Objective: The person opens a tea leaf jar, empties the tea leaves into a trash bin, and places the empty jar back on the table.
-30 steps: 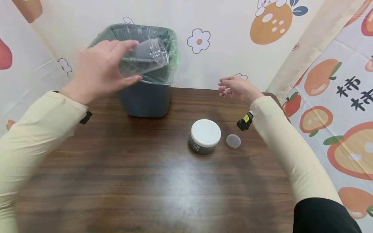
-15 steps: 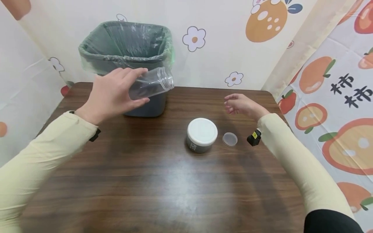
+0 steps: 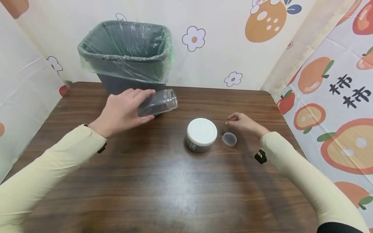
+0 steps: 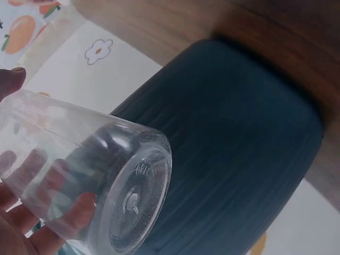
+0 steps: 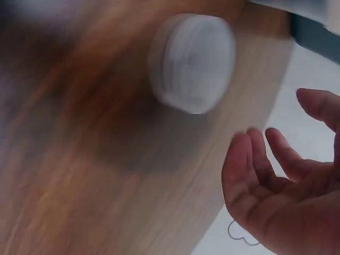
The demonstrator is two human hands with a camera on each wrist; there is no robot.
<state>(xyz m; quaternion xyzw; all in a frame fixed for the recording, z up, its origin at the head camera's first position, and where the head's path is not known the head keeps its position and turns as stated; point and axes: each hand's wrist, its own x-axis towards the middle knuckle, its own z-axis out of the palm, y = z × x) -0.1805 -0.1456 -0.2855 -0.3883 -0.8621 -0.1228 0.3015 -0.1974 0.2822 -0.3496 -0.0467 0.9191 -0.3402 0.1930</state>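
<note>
L hand grips the clear cylindrical plastic jar, tilted, in front of the dark blue-grey bin; prob. light, stiff, slick (hold mid-body). R hand, fingers loosely bent, holds nothing near the translucent round plastic lid; pinch rim.

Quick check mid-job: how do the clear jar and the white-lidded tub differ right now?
The clear jar is tipped nearly onto its side in the left hand; the tub stands upright on the table.
The jar is see-through; the tub is opaque, with a dark body.
The jar's mouth is uncapped; the tub wears its lid.
Both are round.
</note>
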